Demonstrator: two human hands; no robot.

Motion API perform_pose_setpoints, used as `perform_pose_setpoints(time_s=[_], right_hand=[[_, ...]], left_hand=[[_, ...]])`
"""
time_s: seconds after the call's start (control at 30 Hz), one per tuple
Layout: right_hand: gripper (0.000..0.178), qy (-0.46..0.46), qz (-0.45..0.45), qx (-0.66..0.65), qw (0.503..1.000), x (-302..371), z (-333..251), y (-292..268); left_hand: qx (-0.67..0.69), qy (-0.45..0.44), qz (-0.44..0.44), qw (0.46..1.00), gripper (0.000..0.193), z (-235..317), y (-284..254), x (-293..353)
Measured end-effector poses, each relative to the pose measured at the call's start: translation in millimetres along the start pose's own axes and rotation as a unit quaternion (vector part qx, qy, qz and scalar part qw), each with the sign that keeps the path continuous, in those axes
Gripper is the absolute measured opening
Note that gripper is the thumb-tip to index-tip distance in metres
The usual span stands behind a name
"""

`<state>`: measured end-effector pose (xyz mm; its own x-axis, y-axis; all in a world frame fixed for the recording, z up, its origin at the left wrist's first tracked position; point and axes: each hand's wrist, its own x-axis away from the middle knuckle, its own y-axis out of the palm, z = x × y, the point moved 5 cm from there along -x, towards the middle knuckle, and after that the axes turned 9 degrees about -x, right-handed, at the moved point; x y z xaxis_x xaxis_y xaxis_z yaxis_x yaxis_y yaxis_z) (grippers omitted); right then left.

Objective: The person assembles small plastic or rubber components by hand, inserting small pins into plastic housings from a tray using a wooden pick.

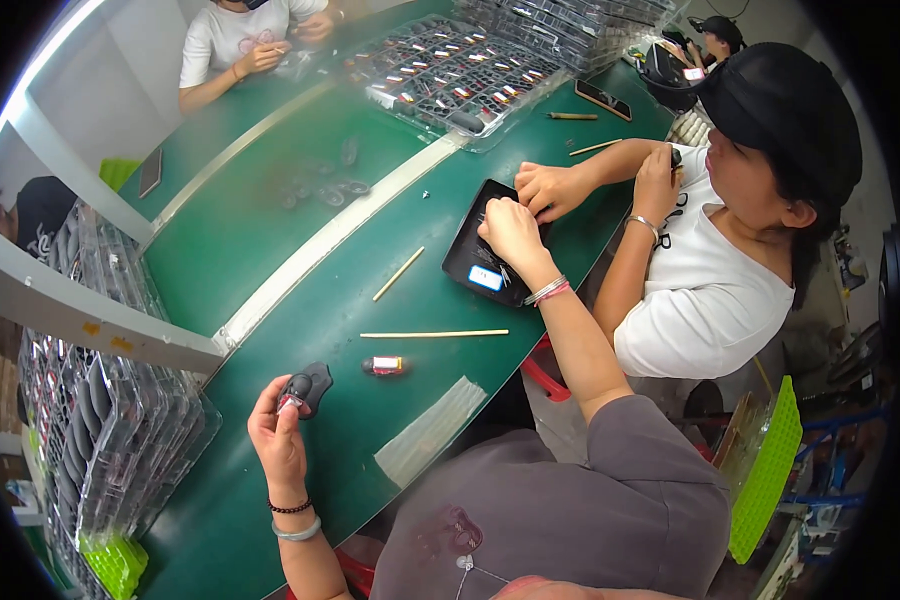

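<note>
Over the green table [335, 480], my left hand [281, 440] is closed on a small black part [310, 385] with a rounded body, a flared dark edge and a bit of red and white. My right hand [511, 235] reaches into a shallow black tray [460, 240] holding several thin metal pieces [490, 257]. Its fingers are drawn together, and whatever is between them is hidden. A co-worker's hand [552, 190] touches the tray's far right side. Between my hands lies a small dark piece with a white and orange label [383, 365].
Two thin wooden sticks [434, 333] [398, 274] lie before the tray. A translucent strip [430, 430] runs along the near edge. Clear blister trays of parts [450, 75] stand at the back, more stacked trays [120, 430] at left. A co-worker [710, 270] sits close on my right.
</note>
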<state>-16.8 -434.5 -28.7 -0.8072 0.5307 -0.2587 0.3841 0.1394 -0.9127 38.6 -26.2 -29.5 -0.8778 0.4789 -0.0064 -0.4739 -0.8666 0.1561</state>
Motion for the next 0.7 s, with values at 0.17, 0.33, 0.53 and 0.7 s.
perform_pose_setpoints(time_s=[0.17,0.33,0.53,0.7], right_hand=[[0.009,0.01,-0.036,-0.026,0.999,8.8,-1.2,-5.6],[0.009,-0.022,0.016,-0.07,0.997,20.6,-7.0,-17.2],[0.01,0.017,0.01,-0.017,1.0,10.0,-0.7,-3.3],[0.009,0.003,-0.02,-0.006,1.0,0.3,-0.6,3.3]], left_hand=[[-0.017,-0.002,-0.007,1.0,0.042,-1.9,-1.3,-0.2],[-0.091,0.0,-0.02,0.996,0.039,1.0,7.2,0.4],[-0.101,0.009,-0.029,0.994,0.04,4.0,11.4,1.8],[-0.101,0.008,-0.027,0.994,0.04,5.4,9.8,2.4]])
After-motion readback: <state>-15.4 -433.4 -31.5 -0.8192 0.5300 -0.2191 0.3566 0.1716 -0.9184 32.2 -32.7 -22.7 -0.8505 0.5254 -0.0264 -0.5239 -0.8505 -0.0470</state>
